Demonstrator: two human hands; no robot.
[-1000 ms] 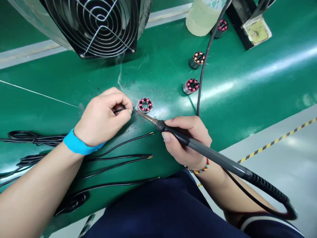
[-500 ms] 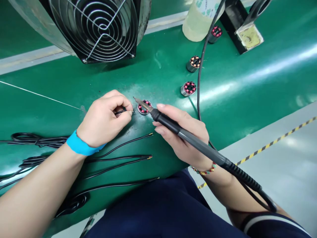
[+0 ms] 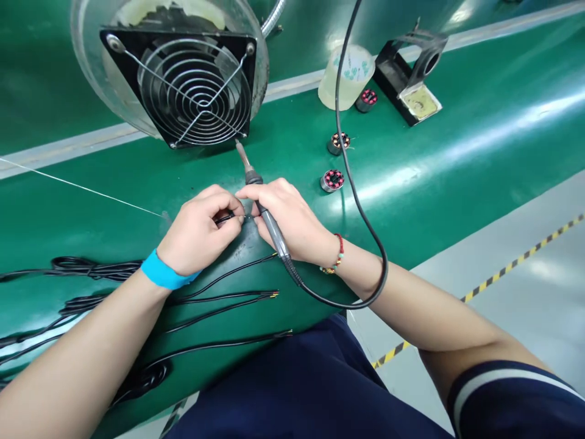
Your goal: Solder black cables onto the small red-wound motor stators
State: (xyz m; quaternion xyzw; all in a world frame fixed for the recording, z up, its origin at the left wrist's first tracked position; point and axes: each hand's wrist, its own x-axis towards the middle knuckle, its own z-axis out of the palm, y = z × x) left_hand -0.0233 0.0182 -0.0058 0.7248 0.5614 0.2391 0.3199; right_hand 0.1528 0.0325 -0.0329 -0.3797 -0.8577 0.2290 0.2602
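My left hand (image 3: 198, 225), with a blue band at its wrist, pinches the end of a black cable (image 3: 223, 218) over the green table. Close on its right, my right hand (image 3: 292, 216) is closed around a soldering iron (image 3: 273, 231), whose tip points up and away toward the fan. The right fingertips are close to the cable end; whether they touch it I cannot tell. The small round motor core with red windings that lay by the hands is hidden now. Several black cables (image 3: 223, 297) with bare coloured ends lie below my left hand.
A fan with a wire guard (image 3: 203, 103) stands at the back left. Three wound cores, one of them copper-coloured (image 3: 339, 143), stand right of centre. Behind them are a pale container (image 3: 346, 79) and an iron stand with a sponge (image 3: 420, 102). The iron's cord loops over my right forearm.
My right hand has moved in beside my left, and the iron has swung from pointing left to pointing up and away. The camera view has shifted, showing more of the back.
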